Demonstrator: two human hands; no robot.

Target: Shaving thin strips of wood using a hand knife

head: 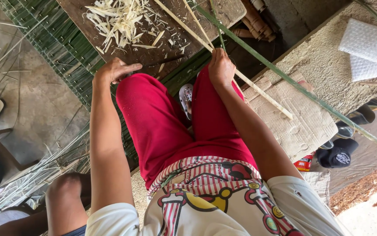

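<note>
My left hand point(115, 70) rests on my left knee and is closed on the handle of a dark knife point(164, 63) whose blade lies across the wooden board point(153, 52). My right hand point(220, 67) grips several thin bamboo strips point(265, 94), pale and green, which run from the upper middle to the lower right across my right knee. I sit in red shorts with both knees raised toward the board. A heap of pale bamboo shavings point(118, 19) lies on the board's far part.
A woven green bamboo mat point(52, 48) lies under the board at left. A cardboard sheet point(302, 122) and bubble wrap point(368, 48) lie at right. Another person's knee point(66, 192) is at lower left, beside loose strips point(31, 179). Dark sandals point(341, 153) stand at right.
</note>
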